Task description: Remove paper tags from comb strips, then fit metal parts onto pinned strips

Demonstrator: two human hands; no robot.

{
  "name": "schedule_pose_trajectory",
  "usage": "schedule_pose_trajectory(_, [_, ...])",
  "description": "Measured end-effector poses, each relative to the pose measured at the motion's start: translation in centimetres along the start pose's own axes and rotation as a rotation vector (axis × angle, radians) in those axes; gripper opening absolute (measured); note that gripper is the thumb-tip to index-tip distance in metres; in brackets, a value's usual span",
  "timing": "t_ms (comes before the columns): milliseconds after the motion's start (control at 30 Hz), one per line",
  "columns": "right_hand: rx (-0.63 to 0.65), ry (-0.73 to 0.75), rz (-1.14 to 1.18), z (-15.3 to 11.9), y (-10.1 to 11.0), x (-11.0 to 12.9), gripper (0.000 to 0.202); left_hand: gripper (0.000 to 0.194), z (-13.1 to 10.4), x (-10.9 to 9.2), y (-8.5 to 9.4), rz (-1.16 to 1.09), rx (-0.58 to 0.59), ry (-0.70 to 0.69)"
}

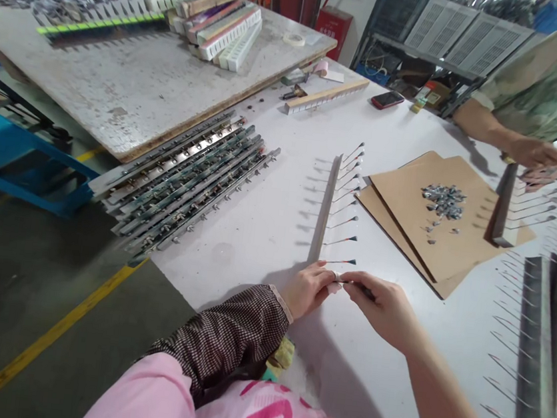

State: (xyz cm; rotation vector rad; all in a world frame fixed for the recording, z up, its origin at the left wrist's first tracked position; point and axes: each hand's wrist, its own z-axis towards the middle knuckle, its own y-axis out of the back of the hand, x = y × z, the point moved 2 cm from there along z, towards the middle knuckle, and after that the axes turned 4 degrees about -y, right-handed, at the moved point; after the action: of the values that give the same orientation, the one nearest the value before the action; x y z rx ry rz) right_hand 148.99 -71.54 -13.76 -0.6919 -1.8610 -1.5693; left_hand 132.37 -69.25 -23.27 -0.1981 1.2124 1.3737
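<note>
In front of me a long narrow bar (328, 204) stands on the white table, with several thin wires tipped with small dark pieces (350, 239) sticking out of its right side. My left hand (305, 289) is closed around the near end of this bar. Just right of it, my right hand (385, 308) is closed in a pinch, its fingertips almost touching the left ones. A slim dark item (364, 288) shows in the right fingers; its kind is hard to make out. The bar's near end is mostly hidden by my fingers.
Brown cardboard sheets (409, 234) hold a pile of small metallic pieces (443, 199). Stacked metal strips (186, 178) lie left. More wired bars (537, 359) stand right. Across the table, a co-worker's hands (540, 158) work at another bar (507, 205). A phone (387, 100) lies farther back.
</note>
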Motion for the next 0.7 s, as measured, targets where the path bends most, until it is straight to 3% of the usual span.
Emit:
schedule_pose_trajectory(133, [-0.048, -0.102, 0.235, 0.1, -0.5, -1.2, 0.031, 0.011, 0.0, 0.0, 0.1, -0.006, 0.005, 0.016])
schedule_pose_trajectory(367, [-0.094, -0.027, 0.235, -0.6, -1.8, -1.9, 0.029, 0.014, 0.0, -0.1, -0.1, 0.028, 0.042, 0.020])
schedule_pose_trajectory(533, [-0.080, -0.068, 0.358, -0.1, -2.2, -2.0, 0.037, 0.016, 0.0, -0.1, 0.3, 0.017, -0.013, 0.047])
schedule_pose_trajectory(633, [-0.203, -0.191, 0.602, -0.2, -1.5, -3.0, 0.048, 0.018, 1.4, 1.4, 0.8, 0.014, -0.055, 0.075])
schedule_pose_trajectory(700, [-0.341, -0.292, 0.814, -0.8, -0.3, -4.7, 0.049, 0.019, 3.6, 3.3, 1.5, 0.040, -0.069, 0.104])
